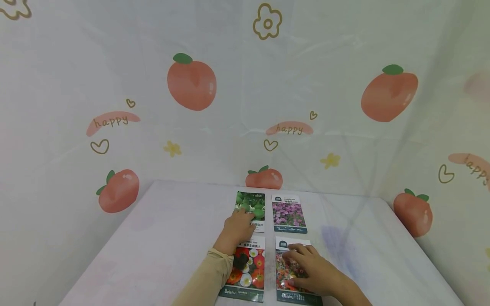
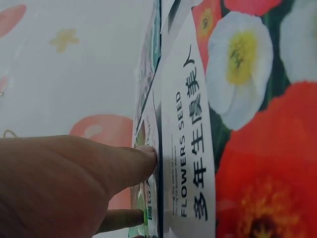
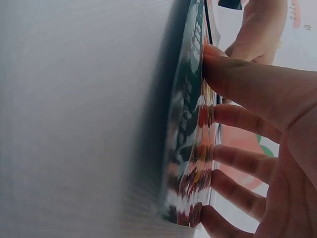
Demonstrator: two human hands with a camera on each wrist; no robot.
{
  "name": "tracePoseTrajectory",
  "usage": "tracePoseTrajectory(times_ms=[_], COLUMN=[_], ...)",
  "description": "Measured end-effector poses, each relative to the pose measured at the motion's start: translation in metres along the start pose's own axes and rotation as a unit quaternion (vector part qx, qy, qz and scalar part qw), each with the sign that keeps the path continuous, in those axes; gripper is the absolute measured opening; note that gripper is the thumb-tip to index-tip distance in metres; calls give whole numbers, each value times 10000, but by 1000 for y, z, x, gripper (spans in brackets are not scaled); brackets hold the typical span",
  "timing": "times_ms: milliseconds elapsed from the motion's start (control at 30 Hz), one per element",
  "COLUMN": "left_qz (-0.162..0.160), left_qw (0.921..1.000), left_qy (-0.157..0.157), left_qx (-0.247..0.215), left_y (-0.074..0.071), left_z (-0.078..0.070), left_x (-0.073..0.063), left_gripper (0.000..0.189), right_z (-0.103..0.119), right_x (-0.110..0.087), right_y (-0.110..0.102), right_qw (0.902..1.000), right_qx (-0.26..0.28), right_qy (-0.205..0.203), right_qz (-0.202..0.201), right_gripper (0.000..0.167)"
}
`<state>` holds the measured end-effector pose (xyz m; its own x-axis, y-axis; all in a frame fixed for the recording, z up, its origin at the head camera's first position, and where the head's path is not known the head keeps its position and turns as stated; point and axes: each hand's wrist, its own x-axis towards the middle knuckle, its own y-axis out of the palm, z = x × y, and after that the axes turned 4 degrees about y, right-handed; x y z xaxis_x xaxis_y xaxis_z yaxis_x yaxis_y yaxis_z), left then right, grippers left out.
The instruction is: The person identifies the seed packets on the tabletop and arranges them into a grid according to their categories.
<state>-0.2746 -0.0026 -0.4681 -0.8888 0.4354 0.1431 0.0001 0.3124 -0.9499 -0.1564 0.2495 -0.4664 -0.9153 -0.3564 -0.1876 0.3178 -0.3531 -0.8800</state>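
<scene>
Four seed packets lie face up in two rows. My left hand [image 1: 238, 227] reaches over the poppy seed packet [image 1: 250, 276] and touches the packet with green gourd-like fruit [image 1: 250, 199] behind it. In the left wrist view the thumb [image 2: 133, 166] presses near that packet's pale lower band, beside the poppy packet's white label. My right hand [image 1: 315, 270] rests on the front right packet of small mixed flowers [image 1: 285, 270], fingers spread. Its fingertips touch the packet's face in the right wrist view. The purple flower packet [image 1: 289, 214] lies behind it, untouched.
A pale cloth covers the table [image 1: 153, 238]. Around the back and sides hangs a white curtain [image 1: 229, 140] printed with peaches, hearts and the word happy. Narrow gaps separate the packets.
</scene>
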Motion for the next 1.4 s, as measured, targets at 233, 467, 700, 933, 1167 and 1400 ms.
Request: tracePoseTrajectory(times_ms=[233, 467, 700, 933, 1167, 1400], left_qz=[-185, -279, -306, -376, -581, -754], left_qw=[9998, 9996, 9994, 9991, 9980, 9963], left_qy=[49, 38, 46, 79, 142, 340], left_qx=[92, -58, -153, -199, -221, -250], left_y=[2, 4, 7, 7, 9, 7], left_z=[-4, -2, -1, 0, 0, -2], left_x=[-1, -1, 0, -1, 1, 1], left_gripper=[35, 34, 33, 32, 28, 26], right_z=[-1, 0, 3, 9, 14, 17], right_x=[-2, -2, -4, -5, -5, -8], right_y=[0, 2, 3, 4, 1, -3], right_qw=[10000, 10000, 9996, 9986, 9965, 9936], right_qx=[-15, -80, -228, -529, -794, -954], right_qy=[-48, -11, -143, -58, -106, -375], right_qz=[-13, -42, -56, -79, -253, -465], right_gripper=[57, 57, 55, 54, 49, 51])
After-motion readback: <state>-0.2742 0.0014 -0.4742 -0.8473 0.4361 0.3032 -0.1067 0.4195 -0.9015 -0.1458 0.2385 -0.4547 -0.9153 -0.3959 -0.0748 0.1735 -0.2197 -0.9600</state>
